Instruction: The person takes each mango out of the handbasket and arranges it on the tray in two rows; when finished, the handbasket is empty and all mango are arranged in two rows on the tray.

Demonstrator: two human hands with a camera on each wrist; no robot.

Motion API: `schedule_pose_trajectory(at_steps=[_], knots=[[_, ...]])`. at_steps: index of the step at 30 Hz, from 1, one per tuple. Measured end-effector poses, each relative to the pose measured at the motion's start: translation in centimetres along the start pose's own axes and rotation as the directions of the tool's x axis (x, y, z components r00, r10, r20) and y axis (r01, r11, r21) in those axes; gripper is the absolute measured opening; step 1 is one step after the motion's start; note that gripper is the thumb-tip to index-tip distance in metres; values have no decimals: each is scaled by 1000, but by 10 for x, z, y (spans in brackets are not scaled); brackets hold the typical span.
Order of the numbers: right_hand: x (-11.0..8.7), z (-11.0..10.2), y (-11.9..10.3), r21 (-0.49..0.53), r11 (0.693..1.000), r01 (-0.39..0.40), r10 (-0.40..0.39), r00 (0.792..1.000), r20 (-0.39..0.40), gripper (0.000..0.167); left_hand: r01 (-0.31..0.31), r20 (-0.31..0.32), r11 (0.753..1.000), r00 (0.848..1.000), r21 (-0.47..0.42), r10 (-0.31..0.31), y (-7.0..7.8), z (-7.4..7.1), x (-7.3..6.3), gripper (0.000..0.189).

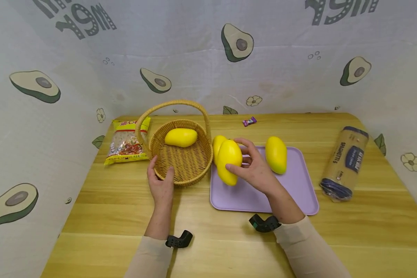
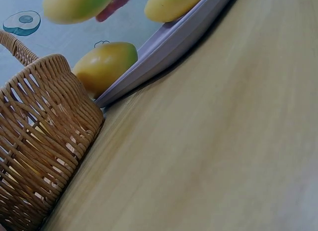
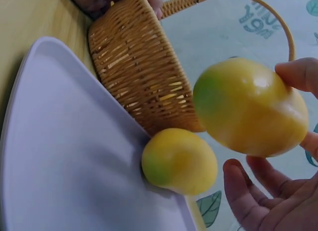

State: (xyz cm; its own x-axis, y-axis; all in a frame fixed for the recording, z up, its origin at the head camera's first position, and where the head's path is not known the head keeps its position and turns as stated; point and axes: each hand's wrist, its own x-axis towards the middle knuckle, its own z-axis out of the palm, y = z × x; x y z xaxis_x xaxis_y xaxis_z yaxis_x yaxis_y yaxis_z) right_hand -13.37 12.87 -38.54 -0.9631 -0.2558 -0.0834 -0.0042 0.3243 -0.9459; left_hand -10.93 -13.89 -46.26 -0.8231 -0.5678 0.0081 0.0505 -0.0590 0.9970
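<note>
My right hand (image 1: 255, 173) pinches a yellow mango (image 1: 230, 160) between thumb and fingers, raised over the lilac tray (image 1: 264, 202). In the right wrist view, this mango's green-tinged end faces left. A second mango (image 3: 179, 161) lies behind it at the tray's far left edge, close to the basket. The third mango (image 1: 276, 155) rests on the tray's right half. Holding the front left rim of the wicker basket (image 1: 183, 181) is my left hand (image 1: 162, 189), thumb and fingers spread along it. Another mango (image 1: 181, 137) lies inside the basket, towards the back.
A yellow food packet (image 1: 128, 141) lies left of the basket, partly behind its tall handle (image 1: 173, 102). At the table's back is a small purple wrapped candy (image 1: 249, 121). A spaghetti pack (image 1: 345, 164) lies right of the tray. A patterned cloth hangs behind the table.
</note>
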Motion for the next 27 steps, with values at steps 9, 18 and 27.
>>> schedule_pose_trajectory(at_steps=[9,18,27], knots=[[2,-7,10,-122,989,-85,99,988,115,80,1,6,1000,1000,9,-1,0,0,1,61],[4,-2,21,-115,984,-135,164,938,304,76,3,11,1000,1000,0,-3,-1,0,0,59],[4,1,27,-110,978,-179,207,904,373,76,11,3,1000,1000,-7,-11,0,1,-1,60]])
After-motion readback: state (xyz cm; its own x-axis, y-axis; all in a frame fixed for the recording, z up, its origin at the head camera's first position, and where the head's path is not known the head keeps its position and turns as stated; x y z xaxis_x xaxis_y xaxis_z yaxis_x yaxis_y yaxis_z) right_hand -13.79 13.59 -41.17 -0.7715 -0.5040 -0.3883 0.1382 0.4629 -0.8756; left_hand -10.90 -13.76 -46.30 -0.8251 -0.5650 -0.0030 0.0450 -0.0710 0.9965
